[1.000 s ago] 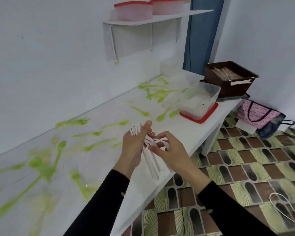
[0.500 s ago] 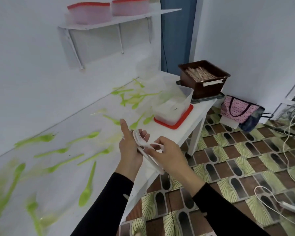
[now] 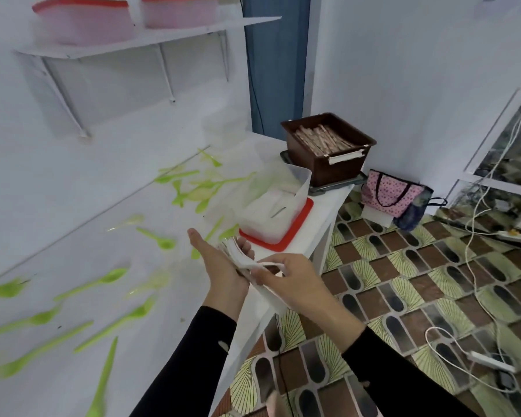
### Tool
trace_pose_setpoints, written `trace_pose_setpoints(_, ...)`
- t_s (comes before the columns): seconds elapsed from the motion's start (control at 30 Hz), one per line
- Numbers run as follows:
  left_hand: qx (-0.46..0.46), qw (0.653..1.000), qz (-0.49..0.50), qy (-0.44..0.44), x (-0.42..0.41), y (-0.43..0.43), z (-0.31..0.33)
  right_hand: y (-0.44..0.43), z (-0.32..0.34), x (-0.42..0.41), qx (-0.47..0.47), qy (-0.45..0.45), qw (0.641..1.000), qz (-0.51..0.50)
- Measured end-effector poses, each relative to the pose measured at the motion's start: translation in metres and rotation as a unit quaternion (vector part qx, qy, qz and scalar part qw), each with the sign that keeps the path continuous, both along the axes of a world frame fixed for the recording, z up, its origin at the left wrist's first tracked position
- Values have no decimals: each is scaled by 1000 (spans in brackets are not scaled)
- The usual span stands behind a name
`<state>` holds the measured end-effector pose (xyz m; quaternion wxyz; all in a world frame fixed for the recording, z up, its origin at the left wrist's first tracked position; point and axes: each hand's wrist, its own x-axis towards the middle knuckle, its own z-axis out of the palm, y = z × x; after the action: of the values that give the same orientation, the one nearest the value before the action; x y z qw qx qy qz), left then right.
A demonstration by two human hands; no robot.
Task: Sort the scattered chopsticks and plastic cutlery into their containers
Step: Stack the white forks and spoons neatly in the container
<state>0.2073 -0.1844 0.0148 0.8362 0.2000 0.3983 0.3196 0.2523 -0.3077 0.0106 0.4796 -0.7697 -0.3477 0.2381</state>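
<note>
Against the left hand (image 3: 220, 267), white cutlery (image 3: 234, 254); perhaps forks.

White desk (image 3: 81, 248): green plastic spoons (image 3: 163, 242) scattered across top; clear container (image 3: 278, 203) on red lid (image 3: 299, 225); brown bin (image 3: 331, 167) of chopsticks (image 3: 322, 139) at far end.

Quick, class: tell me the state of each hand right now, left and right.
Left hand: holds a bundle of white plastic cutlery.
Right hand: pinches the same bundle lower down.
</note>
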Motion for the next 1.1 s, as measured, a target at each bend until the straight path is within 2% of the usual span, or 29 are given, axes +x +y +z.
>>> trace_pose_setpoints(0.17,-2,999,48,18,38,16,15,21,13,27,-90,-162,982,-32)
trace_pose_setpoints(0.23,4,999,45,3,54,24,20,34,21,41,-104,-198,974,-43)
trace_pose_setpoints(0.4,63,997,50,15,91,54,28,70,28,84,-104,-214,970,-49)
trace_pose_setpoints(0.57,121,991,55,21,117,83,36,107,35,112,-89,-222,971,-6)
trace_pose_setpoints(0.8,143,985,-81,51,140,111,37,141,34,147,-138,-254,957,-2)
trace_pose_setpoints(0.87,128,984,-125,23,139,118,38,145,34,161,-122,-202,971,28)
trace_pose_setpoints(0.93,132,976,-176,-8,134,128,37,149,33,178,-68,-75,993,64)
trace_pose_setpoints(1.0,145,966,-211,-36,130,139,33,152,36,193,-40,10,995,90)
trace_pose_setpoints(1.1,170,963,-204,-51,128,147,31,156,41,204,-45,16,992,118)
